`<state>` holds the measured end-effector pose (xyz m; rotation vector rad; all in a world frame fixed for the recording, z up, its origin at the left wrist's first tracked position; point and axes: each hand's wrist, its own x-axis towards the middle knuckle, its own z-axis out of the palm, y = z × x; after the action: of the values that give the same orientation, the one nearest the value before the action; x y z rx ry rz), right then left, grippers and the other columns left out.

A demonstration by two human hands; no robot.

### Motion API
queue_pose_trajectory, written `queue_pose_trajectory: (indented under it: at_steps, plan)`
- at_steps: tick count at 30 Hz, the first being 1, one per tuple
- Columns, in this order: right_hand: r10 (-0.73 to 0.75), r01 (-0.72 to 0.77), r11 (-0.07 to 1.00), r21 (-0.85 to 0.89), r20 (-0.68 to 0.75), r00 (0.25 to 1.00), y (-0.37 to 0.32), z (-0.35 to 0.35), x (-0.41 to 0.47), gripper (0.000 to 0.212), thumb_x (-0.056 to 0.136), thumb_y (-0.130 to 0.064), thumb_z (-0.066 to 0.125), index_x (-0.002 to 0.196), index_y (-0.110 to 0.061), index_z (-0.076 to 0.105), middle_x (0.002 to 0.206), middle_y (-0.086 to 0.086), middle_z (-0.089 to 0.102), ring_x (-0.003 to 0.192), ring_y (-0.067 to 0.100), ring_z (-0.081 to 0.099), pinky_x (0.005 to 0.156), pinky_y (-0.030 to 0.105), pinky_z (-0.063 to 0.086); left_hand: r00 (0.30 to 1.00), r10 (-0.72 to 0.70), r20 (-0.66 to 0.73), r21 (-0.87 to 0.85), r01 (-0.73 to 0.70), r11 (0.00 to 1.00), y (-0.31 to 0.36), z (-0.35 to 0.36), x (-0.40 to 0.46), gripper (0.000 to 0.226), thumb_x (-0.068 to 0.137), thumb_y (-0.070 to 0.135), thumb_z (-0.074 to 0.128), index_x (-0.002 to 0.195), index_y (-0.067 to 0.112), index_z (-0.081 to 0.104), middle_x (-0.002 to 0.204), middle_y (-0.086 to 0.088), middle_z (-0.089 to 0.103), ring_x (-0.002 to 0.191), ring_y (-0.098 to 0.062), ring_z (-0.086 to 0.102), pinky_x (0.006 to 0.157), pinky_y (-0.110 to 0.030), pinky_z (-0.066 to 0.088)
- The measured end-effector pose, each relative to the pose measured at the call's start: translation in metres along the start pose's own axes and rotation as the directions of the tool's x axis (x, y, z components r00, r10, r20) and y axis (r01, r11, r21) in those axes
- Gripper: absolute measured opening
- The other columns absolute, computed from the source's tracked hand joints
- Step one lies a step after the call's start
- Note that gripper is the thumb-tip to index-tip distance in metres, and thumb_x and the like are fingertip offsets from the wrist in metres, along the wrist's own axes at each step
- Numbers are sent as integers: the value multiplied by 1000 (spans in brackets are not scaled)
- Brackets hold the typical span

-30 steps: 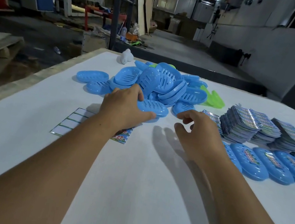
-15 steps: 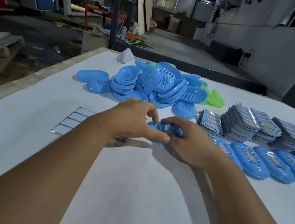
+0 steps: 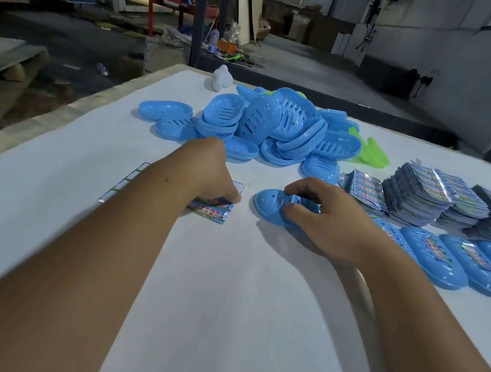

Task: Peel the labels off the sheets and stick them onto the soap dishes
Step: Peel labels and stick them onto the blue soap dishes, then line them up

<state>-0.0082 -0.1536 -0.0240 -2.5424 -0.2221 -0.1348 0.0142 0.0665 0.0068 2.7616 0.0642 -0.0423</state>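
Hands have parted: left hand (image 3: 207, 169) now at the label sheet (image 3: 213, 209).
Its fingers reach the sheet, grip unclear; right hand (image 3: 326, 220) fingers curl around a blue soap dish (image 3: 270, 206) on the table (image 3: 234, 298).

My left hand (image 3: 210, 173) rests on the label sheet (image 3: 212, 209); right of it, my right hand (image 3: 326, 223) holds a soap dish (image 3: 270, 205), the dish pile (image 3: 274, 128) behind.

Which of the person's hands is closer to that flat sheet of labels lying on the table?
The left hand. It rests right on the label sheet, fingers at the colourful labels. The right hand is off to the sheet's right, gripping a blue soap dish.
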Motion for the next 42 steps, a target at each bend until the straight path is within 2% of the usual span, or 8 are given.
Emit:
queue_pose_trajectory:
  at_steps: [9, 15, 19, 24, 28, 32, 36, 42]
  plan:
    - [-3, 3, 1000, 0, 2, 1000, -1, -1, 0, 29, 88, -44, 66, 116, -39, 64, 115, -20, 65, 109, 11, 60, 98, 35, 48, 998, 26, 51, -119, -20, 993, -1, 3, 5, 65, 73, 41, 87, 128, 16, 62, 121, -4, 66, 101, -21, 64, 92, -40, 55]
    - [2, -2, 1000, -3, -1, 1000, -3, 0, -3, 32, 90, -44, 65, 122, -38, 63, 120, -18, 64, 113, 11, 59, 99, 32, 46, 999, 42, 19, -260, -35, 965, -3, 5, 11, 71, 69, 33, 90, 130, 30, 53, 111, 4, 59, 94, -16, 60, 69, -30, 46]
    - [-51, 46, 998, -46, -118, 992, -4, 0, -5, 35, 90, -44, 66, 125, -38, 65, 127, -18, 64, 114, 6, 56, 91, 25, 40, 989, 134, -60, -564, -145, 813, 10, 12, 10, 52, 67, 27, 90, 110, 34, 61, 97, 9, 63, 78, -9, 67, 59, -26, 52]
    - [-40, 114, 945, 307, -236, 971, -11, 1, -3, 11, 93, -32, 68, 87, -31, 77, 80, -26, 72, 70, -8, 60, 70, 13, 42, 962, 220, -163, -817, -257, 516, 28, 20, 3, 43, 68, 18, 91, 103, 26, 66, 93, 0, 75, 74, -13, 74, 63, -27, 61]
    - [54, 48, 882, 469, -201, 978, -14, 2, -5, 21, 92, -24, 67, 77, -13, 77, 49, -10, 44, 47, 6, 30, 43, 15, 24, 971, 209, -113, -857, -202, 475, 29, 25, 6, 52, 69, 21, 91, 114, 17, 66, 98, -4, 77, 80, -21, 76, 74, -42, 63]
    - [65, 46, 842, 538, -186, 980, -19, 0, -6, 27, 92, -37, 72, 77, -15, 77, 55, 6, 53, 53, 14, 37, 47, 23, 28, 977, 212, 2, -938, -71, 340, 28, 29, 6, 43, 67, 17, 91, 105, 15, 72, 93, -7, 78, 81, -26, 76, 70, -42, 62]
    - [75, 53, 815, 576, -196, 978, -19, -1, -4, 15, 91, -31, 74, 80, -23, 78, 89, 28, 71, 70, 21, 51, 67, 37, 38, 964, 243, 110, -973, 54, 226, 30, 27, 2, 36, 73, 14, 87, 105, 10, 72, 91, -9, 78, 79, -25, 76, 62, -34, 59]
    - [221, -24, 791, 612, -248, 943, -16, -4, 1, 22, 84, -26, 67, 70, -10, 69, 65, 3, 57, 63, 12, 45, 63, 33, 36, 984, 176, 24, -953, -31, 302, 31, 20, 5, 16, 88, 19, 73, 104, 21, 69, 88, 2, 78, 83, -14, 76, 73, -33, 59]
